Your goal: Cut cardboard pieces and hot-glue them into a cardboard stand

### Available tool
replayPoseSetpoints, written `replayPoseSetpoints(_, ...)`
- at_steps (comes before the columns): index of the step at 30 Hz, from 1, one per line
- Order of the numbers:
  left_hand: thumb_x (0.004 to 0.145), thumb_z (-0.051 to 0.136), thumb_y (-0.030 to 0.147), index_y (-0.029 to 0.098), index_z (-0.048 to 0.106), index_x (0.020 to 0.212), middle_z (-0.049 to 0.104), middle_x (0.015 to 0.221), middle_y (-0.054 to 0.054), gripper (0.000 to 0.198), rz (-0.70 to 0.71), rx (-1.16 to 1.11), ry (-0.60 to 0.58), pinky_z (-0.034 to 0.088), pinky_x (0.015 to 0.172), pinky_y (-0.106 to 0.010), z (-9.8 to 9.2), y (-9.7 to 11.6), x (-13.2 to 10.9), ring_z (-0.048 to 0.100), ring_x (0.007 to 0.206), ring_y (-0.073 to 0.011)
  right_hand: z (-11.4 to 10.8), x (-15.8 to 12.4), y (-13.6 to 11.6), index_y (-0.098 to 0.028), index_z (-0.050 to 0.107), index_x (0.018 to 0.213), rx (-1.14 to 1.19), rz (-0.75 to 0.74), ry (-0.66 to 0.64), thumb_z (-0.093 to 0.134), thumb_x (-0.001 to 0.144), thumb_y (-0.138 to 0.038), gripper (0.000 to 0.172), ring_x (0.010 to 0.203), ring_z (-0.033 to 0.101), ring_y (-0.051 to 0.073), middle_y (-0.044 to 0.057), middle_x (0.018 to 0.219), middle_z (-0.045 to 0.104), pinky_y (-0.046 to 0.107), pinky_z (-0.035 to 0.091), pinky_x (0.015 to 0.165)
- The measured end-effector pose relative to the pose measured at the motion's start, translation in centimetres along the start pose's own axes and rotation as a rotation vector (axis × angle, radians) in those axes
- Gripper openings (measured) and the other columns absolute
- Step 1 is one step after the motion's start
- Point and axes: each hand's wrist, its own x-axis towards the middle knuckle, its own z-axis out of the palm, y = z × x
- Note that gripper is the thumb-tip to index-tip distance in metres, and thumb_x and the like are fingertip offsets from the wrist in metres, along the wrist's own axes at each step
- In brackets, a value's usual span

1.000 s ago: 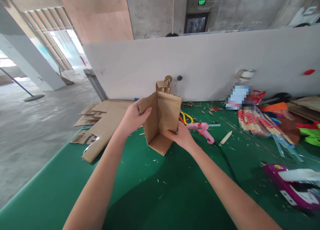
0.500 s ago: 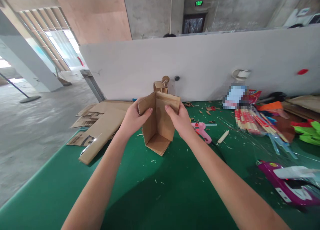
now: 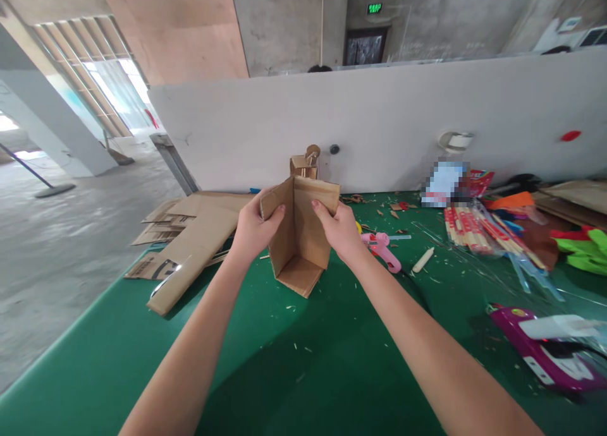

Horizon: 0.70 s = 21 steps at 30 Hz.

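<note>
Between my hands stands a small cardboard corner piece (image 3: pixel 303 246), two upright walls joined at a vertical edge above a flat base. My left hand (image 3: pixel 260 224) grips the left wall, thumb on its inner face and fingers behind. On the right wall my right hand (image 3: pixel 340 229) holds on the same way, its fingers partly hidden behind the board. Behind the piece rises another small cardboard construction (image 3: pixel 302 164) with a round disc on top. A pink glue gun (image 3: pixel 384 249) lies just right of my right hand.
Flat cardboard pieces (image 3: pixel 199 227) are stacked at the left. A whitish stick (image 3: pixel 423 260), bundled wooden sticks (image 3: pixel 467 230) and a purple device (image 3: pixel 540 347) lie on the right of the green table (image 3: pixel 284 373). A pale partition (image 3: pixel 379 120) borders its back.
My hands keep the same hold on the cardboard piece. The right hand shows slightly lower on its wall, and the whole view has shifted a little.
</note>
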Motion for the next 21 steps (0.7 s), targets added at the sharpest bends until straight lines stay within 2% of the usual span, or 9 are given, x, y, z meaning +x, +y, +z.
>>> replayPoseSetpoints(8,0.078,0.057,0.034,0.016,0.061,0.11,0.067,0.112,-0.005,0.037,-0.04,-0.057,0.011,0.049,0.088,-0.034,0.2,-0.7,0.0,0.061,0.103,-0.023,0.0,0.0,0.0,-0.017,0.069,0.097,0.022,0.037,-0.003,0.056,0.083,-0.045,0.034,0.094,0.064,0.024,0.006,0.095,0.072,0.036,0.048,0.084)
replayPoseSetpoints(12,0.079,0.057,0.034,0.015,0.063,0.098,0.069,0.104,-0.005,0.028,-0.065,-0.06,0.04,0.05,0.084,-0.033,0.4,-0.7,-0.1,0.062,0.098,-0.023,-0.1,0.2,-0.2,-0.016,0.069,0.09,-0.016,0.059,-0.008,0.057,0.082,-0.046,0.034,0.091,0.065,0.025,0.006,0.09,0.072,0.037,0.049,0.081)
replayPoseSetpoints(14,0.079,0.056,0.034,0.016,0.063,0.096,0.07,0.099,-0.004,0.026,-0.071,-0.048,0.044,0.05,0.083,-0.034,0.4,-0.6,-0.1,0.063,0.095,-0.0227,-0.4,0.3,-0.5,-0.016,0.069,0.089,-0.067,0.07,-0.057,0.056,0.083,-0.046,0.033,0.091,0.065,0.026,0.006,0.089,0.072,0.038,0.049,0.08)
replayPoseSetpoints(17,0.079,0.057,0.033,0.016,0.062,0.096,0.069,0.093,-0.004,0.025,-0.057,-0.03,0.051,0.05,0.081,-0.034,0.3,-0.3,-0.1,0.063,0.091,-0.022,-1.0,-0.2,-0.6,-0.018,0.066,0.1,-0.106,0.084,-0.155,0.058,0.083,-0.042,0.031,0.095,0.065,0.025,0.007,0.099,0.071,0.038,0.049,0.082)
replayPoseSetpoints(21,0.079,0.056,0.033,0.016,0.061,0.097,0.069,0.092,-0.004,0.026,-0.036,0.008,0.036,0.05,0.077,-0.033,0.1,-0.3,-0.1,0.063,0.086,-0.0215,-1.2,-2.5,0.7,-0.02,0.057,0.113,-0.092,0.116,-0.192,0.062,0.08,-0.033,0.036,0.102,0.063,0.023,0.008,0.111,0.067,0.037,0.049,0.087)
